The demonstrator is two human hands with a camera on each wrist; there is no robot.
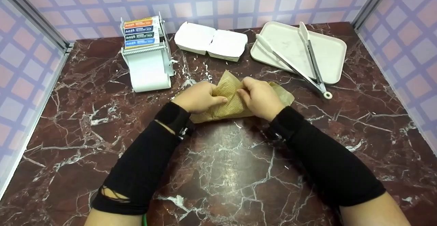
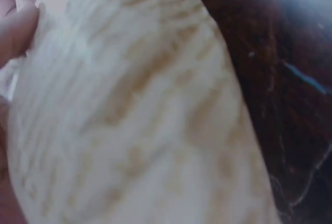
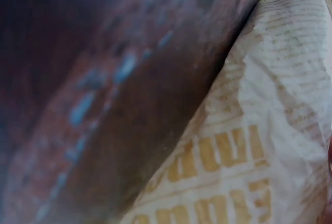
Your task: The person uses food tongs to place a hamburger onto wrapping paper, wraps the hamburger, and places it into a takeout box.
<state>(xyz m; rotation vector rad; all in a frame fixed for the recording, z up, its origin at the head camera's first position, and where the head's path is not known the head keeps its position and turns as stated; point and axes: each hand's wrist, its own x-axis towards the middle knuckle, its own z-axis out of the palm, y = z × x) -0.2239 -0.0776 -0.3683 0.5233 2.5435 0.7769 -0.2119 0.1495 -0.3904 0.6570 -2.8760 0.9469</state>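
A sheet of brown printed wrapping paper (image 1: 228,108) lies at mid-table, with a folded corner standing up between the two hands. My left hand (image 1: 199,97) pinches the paper at its left part, thumb pointing right. Opposite it, my right hand (image 1: 262,98) pinches the raised fold between thumb and fingers, and a loose flap spreads out beyond its knuckles. In the left wrist view the creased paper (image 2: 150,110) fills most of the picture, beside a few fingers. Large printed letters show on the paper (image 3: 223,167) in the right wrist view. Whatever may be under the folds is hidden.
Behind the left hand stands a label dispenser (image 1: 146,53) with colored labels and a white roll. An opened white paper box (image 1: 210,41) sits at the back. To the right, tongs (image 1: 312,65) lie across a cream tray (image 1: 336,53). White scraps (image 1: 206,70) dot the marbled table.
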